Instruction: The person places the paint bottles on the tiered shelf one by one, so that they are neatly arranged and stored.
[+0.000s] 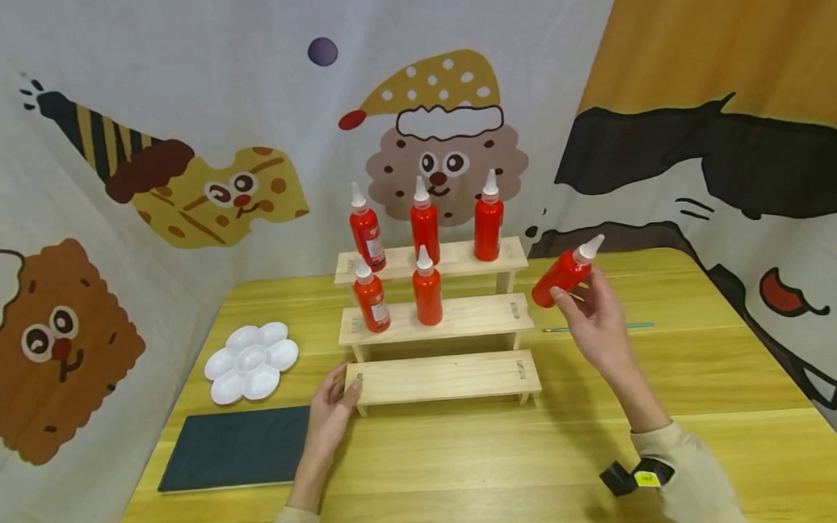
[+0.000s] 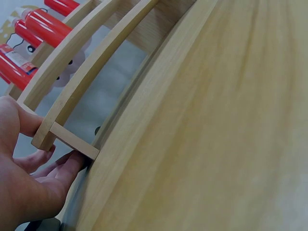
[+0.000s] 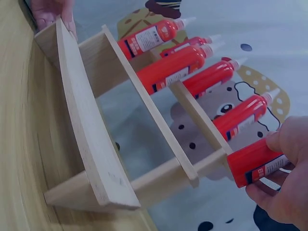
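A three-step wooden rack (image 1: 441, 377) stands on the table. Three red paint bottles with white pointed caps stand on its top step, among them a right-hand bottle (image 1: 488, 226). Two more, including a bottle (image 1: 427, 296), are on the middle step; the bottom step is bare. My right hand (image 1: 598, 322) holds another red paint bottle (image 1: 564, 277), tilted, in the air just right of the rack. At the bottom step's left end, my left hand (image 1: 332, 409) grips the board, thumb on top, as the left wrist view also shows around the rack's end (image 2: 45, 137).
A white flower-shaped palette (image 1: 252, 357) lies to the left on the wooden table (image 1: 434, 487). Nearer me is a dark flat board (image 1: 238, 448). A thin paintbrush (image 1: 637, 325) lies behind my right hand. A printed cloth (image 1: 227, 32) hangs behind the table.
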Demonstrator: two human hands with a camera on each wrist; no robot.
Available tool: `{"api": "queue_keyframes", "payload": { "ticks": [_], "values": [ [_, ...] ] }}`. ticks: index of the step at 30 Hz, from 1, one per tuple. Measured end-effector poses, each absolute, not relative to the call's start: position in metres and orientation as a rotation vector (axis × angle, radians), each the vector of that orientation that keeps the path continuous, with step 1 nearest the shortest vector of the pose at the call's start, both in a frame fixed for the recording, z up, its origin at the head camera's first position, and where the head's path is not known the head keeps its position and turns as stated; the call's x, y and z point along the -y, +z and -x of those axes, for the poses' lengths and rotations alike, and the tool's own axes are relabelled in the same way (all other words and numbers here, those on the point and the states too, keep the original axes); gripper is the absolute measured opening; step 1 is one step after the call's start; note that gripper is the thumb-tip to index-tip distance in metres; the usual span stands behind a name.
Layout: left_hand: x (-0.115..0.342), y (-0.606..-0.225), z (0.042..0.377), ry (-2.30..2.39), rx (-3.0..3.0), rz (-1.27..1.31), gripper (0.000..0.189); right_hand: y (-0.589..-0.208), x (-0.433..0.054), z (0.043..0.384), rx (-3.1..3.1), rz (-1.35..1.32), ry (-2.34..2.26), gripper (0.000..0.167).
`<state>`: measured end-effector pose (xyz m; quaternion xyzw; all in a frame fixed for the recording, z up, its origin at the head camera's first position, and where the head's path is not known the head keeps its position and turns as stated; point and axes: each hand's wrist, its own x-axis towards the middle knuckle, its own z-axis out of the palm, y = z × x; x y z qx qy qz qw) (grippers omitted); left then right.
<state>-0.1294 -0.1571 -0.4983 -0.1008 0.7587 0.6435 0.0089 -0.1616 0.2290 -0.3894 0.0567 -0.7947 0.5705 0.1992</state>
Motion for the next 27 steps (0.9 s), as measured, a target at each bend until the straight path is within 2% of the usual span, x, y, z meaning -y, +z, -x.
{"api": "queue_keyframes", "payload": {
  "ticks": [13,27],
  "values": [
    [0.158,-0.502,0.131,2.008,-2.376,0.325,0.055,-0.397,-0.201,0.172,2.306,-0.290,1.627,0.045],
    [0.160,-0.503,0.133,2.003,-2.371,0.304,0.057,-0.407,-0.183,0.181,2.407,-0.360,1.620,0.045]
  ]
}}
